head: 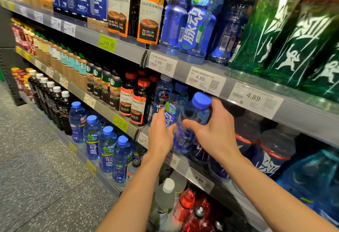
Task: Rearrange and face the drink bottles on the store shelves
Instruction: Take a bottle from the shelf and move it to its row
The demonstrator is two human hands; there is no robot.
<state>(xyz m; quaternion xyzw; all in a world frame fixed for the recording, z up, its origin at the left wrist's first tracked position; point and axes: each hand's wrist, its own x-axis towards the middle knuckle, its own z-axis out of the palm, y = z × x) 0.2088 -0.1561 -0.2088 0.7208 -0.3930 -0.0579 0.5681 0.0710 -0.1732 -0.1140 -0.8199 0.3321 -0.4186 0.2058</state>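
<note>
Blue-capped and tilted, the clear bottle (192, 121) leans out from the middle shelf (183, 165), just below the 4.99 price tag (205, 81). The right hand (214, 132) wraps its fingers round this bottle's shoulder, thumb across the front. Just left of the tilted bottle, the left hand (161, 134) grips a second blue bottle (172, 110) standing upright on the same shelf. Left of that bottle stand dark coffee bottles (138, 103) with red caps.
</note>
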